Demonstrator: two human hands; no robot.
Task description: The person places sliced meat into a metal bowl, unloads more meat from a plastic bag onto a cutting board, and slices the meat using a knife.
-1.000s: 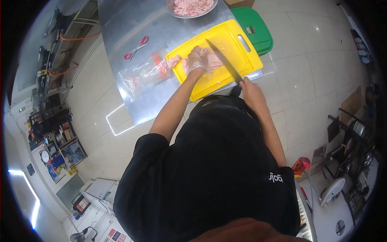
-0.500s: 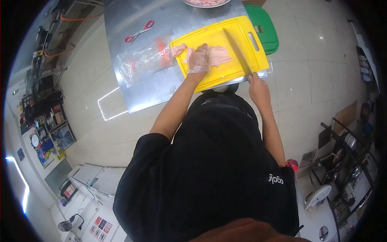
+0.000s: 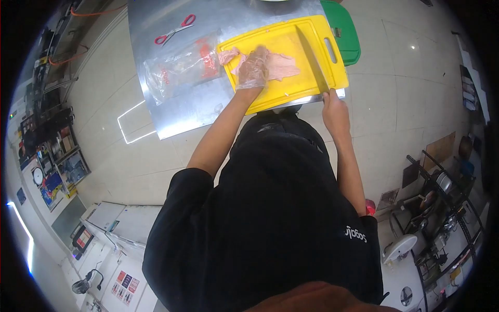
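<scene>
A yellow cutting board (image 3: 291,94) lies at the table's front edge. Pale pink meat (image 3: 283,66) is spread on its middle, with a smaller piece (image 3: 227,55) at the board's left edge. My left hand (image 3: 253,68), in a clear plastic glove, rests on the left part of the meat; its fingers are too blurred to make out. My right hand (image 3: 336,107) is closed round the handle of a long knife (image 3: 312,58), whose blade lies over the board's right side, apart from the meat.
On the metal table (image 3: 182,112), a clear plastic bag with red print (image 3: 182,67) lies left of the board, and red-handled scissors (image 3: 175,32) lie behind it. A green lid or bin (image 3: 349,39) stands beyond the board's right end. A bowl's rim shows at the top.
The knife has moved right, away from the meat, and its blade stands steeper. My left hand stays on the meat. The view has shifted, and the bowl of meat has mostly left the frame.
</scene>
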